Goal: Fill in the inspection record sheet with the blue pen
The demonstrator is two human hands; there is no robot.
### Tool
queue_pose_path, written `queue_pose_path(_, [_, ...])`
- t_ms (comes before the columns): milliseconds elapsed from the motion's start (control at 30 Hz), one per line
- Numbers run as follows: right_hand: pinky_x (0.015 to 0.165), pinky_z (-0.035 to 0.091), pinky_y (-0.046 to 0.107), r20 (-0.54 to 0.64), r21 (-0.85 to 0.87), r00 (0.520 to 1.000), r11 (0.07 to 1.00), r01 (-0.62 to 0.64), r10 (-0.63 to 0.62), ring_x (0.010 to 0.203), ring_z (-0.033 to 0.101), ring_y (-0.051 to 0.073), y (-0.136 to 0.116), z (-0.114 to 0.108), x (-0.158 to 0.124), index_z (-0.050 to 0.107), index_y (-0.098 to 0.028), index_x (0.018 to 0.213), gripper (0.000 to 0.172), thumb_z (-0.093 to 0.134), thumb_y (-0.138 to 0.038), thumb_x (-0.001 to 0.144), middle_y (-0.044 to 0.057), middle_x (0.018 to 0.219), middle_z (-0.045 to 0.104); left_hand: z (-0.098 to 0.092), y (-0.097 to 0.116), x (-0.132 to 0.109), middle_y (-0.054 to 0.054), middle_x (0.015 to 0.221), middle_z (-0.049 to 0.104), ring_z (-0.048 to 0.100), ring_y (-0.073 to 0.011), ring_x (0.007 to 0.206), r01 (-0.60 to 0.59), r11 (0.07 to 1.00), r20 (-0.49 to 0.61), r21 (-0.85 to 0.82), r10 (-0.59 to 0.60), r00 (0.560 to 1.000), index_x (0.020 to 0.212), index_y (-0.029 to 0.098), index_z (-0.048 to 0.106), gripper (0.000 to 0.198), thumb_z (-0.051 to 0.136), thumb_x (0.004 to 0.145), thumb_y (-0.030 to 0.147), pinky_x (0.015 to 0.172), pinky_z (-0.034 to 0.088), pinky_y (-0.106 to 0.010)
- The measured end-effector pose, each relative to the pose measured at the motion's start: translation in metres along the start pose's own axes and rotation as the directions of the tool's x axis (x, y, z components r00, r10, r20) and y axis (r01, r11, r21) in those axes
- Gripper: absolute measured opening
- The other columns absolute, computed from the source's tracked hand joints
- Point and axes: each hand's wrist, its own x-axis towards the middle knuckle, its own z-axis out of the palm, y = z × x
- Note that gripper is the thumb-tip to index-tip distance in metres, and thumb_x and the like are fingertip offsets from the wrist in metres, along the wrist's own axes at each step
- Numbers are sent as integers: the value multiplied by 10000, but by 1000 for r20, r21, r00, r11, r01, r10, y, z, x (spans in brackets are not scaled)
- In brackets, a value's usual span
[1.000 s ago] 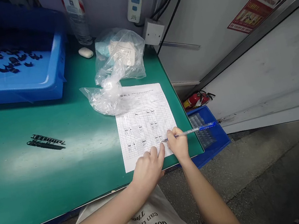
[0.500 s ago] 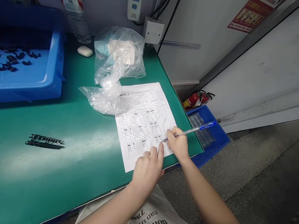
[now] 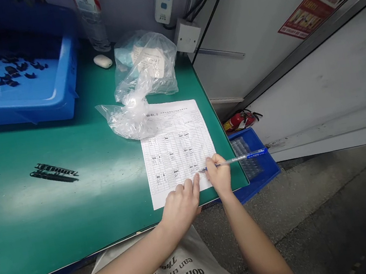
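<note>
My right hand [image 3: 219, 175] is closed around a clear pen with a blue cap on its back end [image 3: 238, 159]. The pen's tip meets the lower right part of a printed form [image 3: 179, 156], which carries a grid and handwritten figures. My left hand [image 3: 181, 201] lies on the form's lower edge with the index finger stretched toward the pen tip; its thumb is mostly hidden. A knotted plastic bag of small clear pieces [image 3: 130, 120] covers the form's upper left corner.
On the green table [image 3: 110, 206] are black plastic strips [image 3: 54, 173], a blue tray [image 3: 53, 103] of small dark parts, a white mouse-like object [image 3: 103, 61], a bottle [image 3: 92, 25] and a larger plastic bag [image 3: 148, 62]. Beyond the right edge are a blue crate [image 3: 264, 177] and a fire extinguisher [image 3: 239, 121].
The pen and my right hand have shifted very slightly to the right. My left hand keeps its place on the form. The whole view has moved a little.
</note>
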Motion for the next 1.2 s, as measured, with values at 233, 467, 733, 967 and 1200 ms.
queue_pose_path(233, [434, 270, 242, -1, 1, 1000, 1000, -9, 9, 441, 310, 103, -1, 0, 0, 268, -224, 491, 316, 428, -336, 739, -51, 423, 301, 1, 0, 0, -74, 825, 481, 520, -185, 689, 0, 1000, -2, 13, 0, 1000, 1333, 107, 291, 737, 627, 727, 357, 483, 446, -263])
queue_pose_path(467, [440, 268, 247, 2, -4, 1000, 1000, -11, 11, 440, 305, 102, -1, 0, -1, 270, -223, 488, 317, 426, -335, 740, -52, 428, 302, 2, 0, 0, -73, 820, 490, 526, -189, 684, -1, 1000, -16, 12, 1, 1000, 1331, 101, 301, 750, 643, 714, 354, 484, 462, -272])
queue_pose_path(733, [448, 277, 246, 7, -23, 1000, 1000, 10, -10, 448, 321, 102, -2, 0, 0, 279, -222, 489, 310, 427, -325, 741, -48, 430, 324, 2, 0, -1, -71, 822, 498, 533, -192, 683, -2, 1000, -31, 18, 3, 1000, 1330, 103, 307, 770, 652, 699, 380, 484, 475, -276])
queue_pose_path(967, [442, 296, 241, 37, -27, 999, 999, -21, 22, 403, 342, 92, -6, 0, -1, 290, -219, 484, 322, 437, -358, 735, -60, 398, 331, 3, 0, -1, -58, 801, 504, 539, -189, 663, 1, 1000, -67, 30, 1, 998, 1319, 114, 331, 789, 680, 667, 387, 474, 488, -277])
queue_pose_path(1200, [401, 322, 233, 47, -19, 998, 999, -39, 40, 314, 365, 91, -9, 1, -1, 302, -224, 485, 316, 441, -363, 733, -77, 321, 339, 4, 0, 0, -57, 797, 504, 541, -186, 657, 4, 1000, -67, 25, -2, 998, 1312, 116, 344, 791, 688, 656, 395, 471, 487, -275])
